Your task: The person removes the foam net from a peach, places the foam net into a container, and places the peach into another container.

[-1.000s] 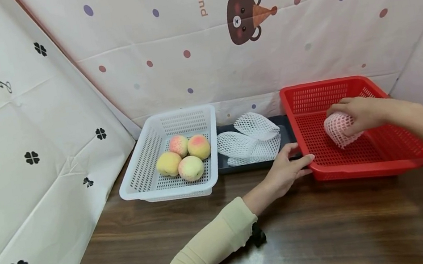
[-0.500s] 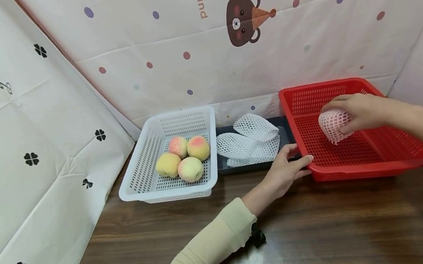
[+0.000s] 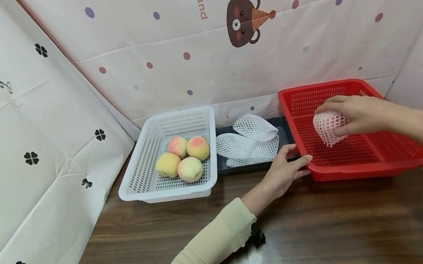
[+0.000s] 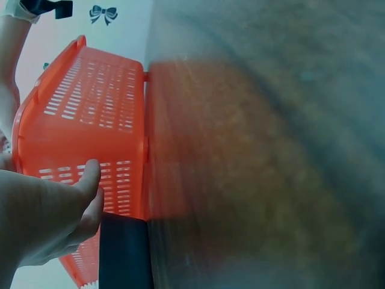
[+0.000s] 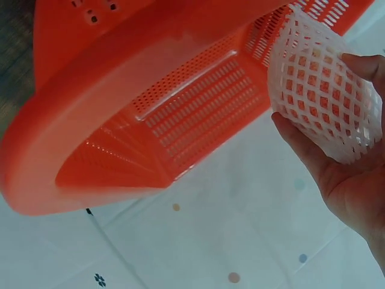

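In the head view my right hand (image 3: 363,114) holds a peach in a white foam net (image 3: 329,128) inside the red basket (image 3: 363,168). Thumb and fingers grip the wrapped peach (image 5: 322,87) from two sides in the right wrist view, and reddish fruit shows through the mesh. My left hand (image 3: 285,169) grips the basket's near left corner, thumb over the rim. From the left wrist camera, the fingers of that left hand (image 4: 51,211) lie against the outer wall of the red basket (image 4: 90,141).
A dark tray (image 3: 237,169) with several white foam nets (image 3: 255,126) stands between the baskets. On the left, a white basket (image 3: 133,196) holds several bare peaches (image 3: 190,169). A printed cloth (image 3: 187,76) rises behind them, and brown wooden table (image 3: 151,248) lies in front.
My right hand has moved a little to the left inside the red basket with the netted peach. The left hand has stayed at the basket's corner.
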Demonstrator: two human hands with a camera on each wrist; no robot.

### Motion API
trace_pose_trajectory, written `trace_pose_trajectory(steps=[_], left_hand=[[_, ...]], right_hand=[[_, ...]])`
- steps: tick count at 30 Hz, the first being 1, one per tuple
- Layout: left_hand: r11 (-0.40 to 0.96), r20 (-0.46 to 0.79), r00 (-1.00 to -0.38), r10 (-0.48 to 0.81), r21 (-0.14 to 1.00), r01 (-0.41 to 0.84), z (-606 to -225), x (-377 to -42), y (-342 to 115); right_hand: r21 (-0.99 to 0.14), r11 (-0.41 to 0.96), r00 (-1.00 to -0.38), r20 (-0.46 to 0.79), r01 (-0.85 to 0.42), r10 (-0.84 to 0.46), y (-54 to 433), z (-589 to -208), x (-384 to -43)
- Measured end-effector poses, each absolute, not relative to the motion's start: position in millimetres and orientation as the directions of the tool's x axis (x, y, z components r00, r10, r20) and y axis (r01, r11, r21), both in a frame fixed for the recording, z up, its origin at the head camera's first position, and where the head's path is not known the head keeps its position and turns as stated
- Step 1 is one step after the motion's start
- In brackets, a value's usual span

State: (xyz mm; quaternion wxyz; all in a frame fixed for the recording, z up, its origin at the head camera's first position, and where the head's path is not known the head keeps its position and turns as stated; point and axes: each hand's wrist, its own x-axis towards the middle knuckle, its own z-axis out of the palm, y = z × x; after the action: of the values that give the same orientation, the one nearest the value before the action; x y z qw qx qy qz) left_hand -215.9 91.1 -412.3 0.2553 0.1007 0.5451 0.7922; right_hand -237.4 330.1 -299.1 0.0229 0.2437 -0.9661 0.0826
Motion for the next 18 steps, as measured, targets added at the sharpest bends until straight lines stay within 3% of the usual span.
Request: trace_pose_trajectory(steps=[18], left_hand=[[-0.327, -0.067, -0.830, 0.554, 0.899, -0.291, -416, -216, 81]], right_hand=[[-0.196, 0.865, -0.886, 0.134, -0.463, -0.444, 309, -284, -212]])
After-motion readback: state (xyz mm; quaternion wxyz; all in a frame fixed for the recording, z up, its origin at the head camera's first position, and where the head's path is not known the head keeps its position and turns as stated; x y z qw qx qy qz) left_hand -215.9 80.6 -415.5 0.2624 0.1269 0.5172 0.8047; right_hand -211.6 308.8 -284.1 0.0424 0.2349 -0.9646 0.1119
